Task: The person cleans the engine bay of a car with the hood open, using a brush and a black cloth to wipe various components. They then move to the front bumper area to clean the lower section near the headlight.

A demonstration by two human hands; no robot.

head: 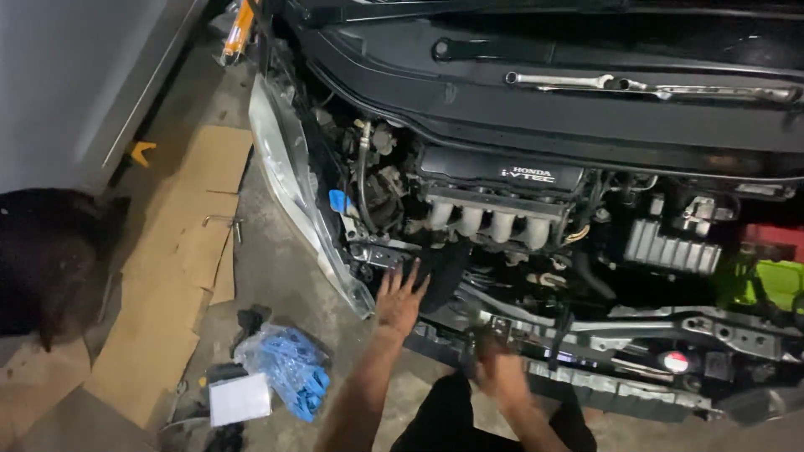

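I look down into an open car engine bay with its front bumper off. My left hand is spread open, fingers apart, reaching toward the dark area below the silver intake manifold, near a black hose. My right hand is blurred and sits low at the metal front crossmember; its fingers look curled around a dark part, but what it grips is unclear. A headlight hangs at the left corner of the car.
Flattened cardboard lies on the concrete floor at left with a metal wrench on it. A blue plastic bag and a white box sit near my left arm. A grey car body stands at far left.
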